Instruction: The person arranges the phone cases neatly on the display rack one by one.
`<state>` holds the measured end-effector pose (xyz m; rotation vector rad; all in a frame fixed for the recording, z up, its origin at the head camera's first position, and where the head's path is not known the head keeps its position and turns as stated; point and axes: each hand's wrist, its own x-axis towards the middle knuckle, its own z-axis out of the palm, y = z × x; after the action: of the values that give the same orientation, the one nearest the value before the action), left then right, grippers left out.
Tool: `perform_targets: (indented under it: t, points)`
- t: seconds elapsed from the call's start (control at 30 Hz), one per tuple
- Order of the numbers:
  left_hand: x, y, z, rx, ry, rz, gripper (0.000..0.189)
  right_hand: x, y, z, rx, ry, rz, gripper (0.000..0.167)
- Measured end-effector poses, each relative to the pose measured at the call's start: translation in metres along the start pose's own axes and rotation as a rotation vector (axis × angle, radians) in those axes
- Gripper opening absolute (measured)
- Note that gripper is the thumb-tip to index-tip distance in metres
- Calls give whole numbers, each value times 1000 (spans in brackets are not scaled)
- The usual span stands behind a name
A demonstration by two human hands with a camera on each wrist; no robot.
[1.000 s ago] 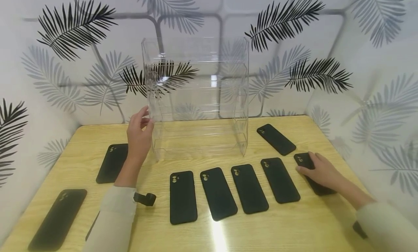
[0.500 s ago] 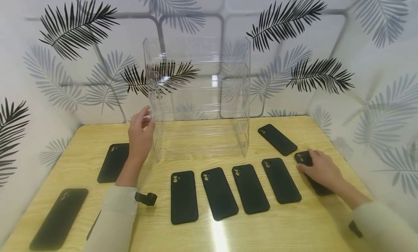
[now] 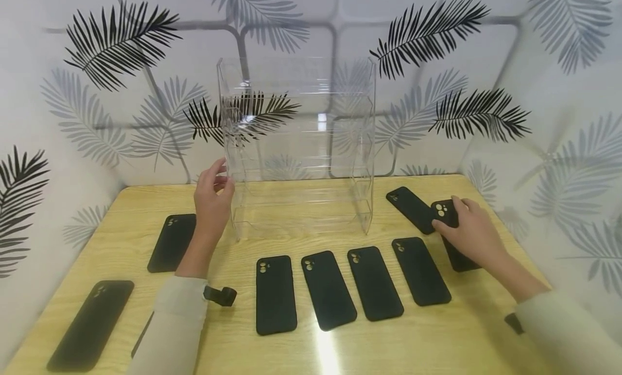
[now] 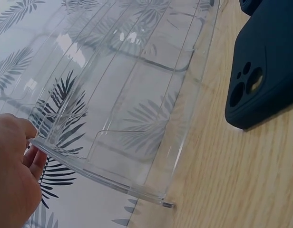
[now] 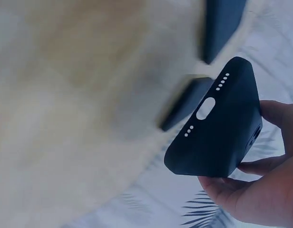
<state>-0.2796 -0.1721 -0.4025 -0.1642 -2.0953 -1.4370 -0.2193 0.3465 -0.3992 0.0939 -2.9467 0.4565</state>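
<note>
My left hand [image 3: 213,205] pinches the left side panel of a clear acrylic tiered rack [image 3: 301,167] near the back of the table. In the left wrist view the thumb and fingers lie on either side of the panel's edge [image 4: 108,179]. On the right, my right hand [image 3: 478,234] grips a black phone case [image 3: 459,257] by its sides. The right wrist view shows this case [image 5: 218,128] lifted off the table, its port cutout and speaker holes facing the camera. Its upper end overlaps another black case [image 3: 410,208] in the head view.
Across the front of the rack lie several black cases, from the leftmost case [image 3: 276,294] to the rightmost case [image 3: 421,271]. Two more cases, a far one [image 3: 170,243] and a near one [image 3: 91,325], lie left on the wooden table [image 3: 340,359]. A leaf-patterned wall [image 3: 311,19] stands behind.
My right hand has picked up the phone case it was touching, bringing it up from the table and slightly towards the rack. The left hand keeps its hold on the rack.
</note>
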Motion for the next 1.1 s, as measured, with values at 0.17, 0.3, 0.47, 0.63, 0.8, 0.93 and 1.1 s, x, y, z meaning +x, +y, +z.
perform_targets:
  t: [0.17, 0.3, 0.47, 0.63, 0.8, 0.93, 1.1]
  points:
    - [1, -2, 2, -17, 29, 0, 44, 12, -31, -15, 48, 21, -20, 89]
    - [1, -2, 3, -18, 40, 2, 43, 22, -55, -26, 86, 59, -44, 88]
    - [1, -3, 4, -25, 27, -8, 44, 36, -86, -39, 134, 105, -56, 88]
    - [1, -3, 4, -36, 22, -13, 44, 53, -115, -47, 200, 177, -84, 87]
    - [1, -2, 5, -48, 23, -13, 44, 72, -141, -51, 245, 243, -103, 86]
    - [1, -3, 5, -48, 22, -10, 44, 89, -162, -57, 275, 272, -116, 86]
    - [1, -4, 4, -49, 22, -6, 45, 109, -187, -64, 306, 305, -133, 85]
